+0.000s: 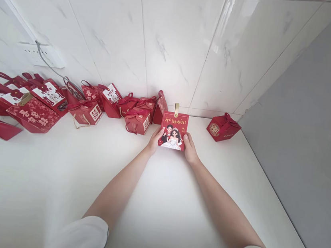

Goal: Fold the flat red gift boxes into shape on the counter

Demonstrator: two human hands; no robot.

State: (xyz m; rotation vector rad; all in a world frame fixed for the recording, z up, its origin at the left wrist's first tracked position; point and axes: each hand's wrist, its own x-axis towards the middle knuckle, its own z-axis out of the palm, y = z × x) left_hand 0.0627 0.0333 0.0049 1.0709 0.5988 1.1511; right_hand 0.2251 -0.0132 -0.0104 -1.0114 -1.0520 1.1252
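Note:
A red gift box (pixel 173 130) with a cartoon bride and groom on its front and a gold tab on top stands on the white table (pixel 155 203), near the back wall. My left hand (pixel 155 139) grips its lower left edge, fingers closed against it. My right hand (pixel 189 147) holds its lower right edge the same way. Both arms reach straight forward from white sleeves.
A row of several red gift boxes and bags (pixel 88 110) with ribbons lines the back wall to the left. One red ribboned box (pixel 223 127) stands alone at the right. A grey wall (pixel 309 129) borders the table's right edge. A socket and cable (pixel 42 56) are on the tiled wall.

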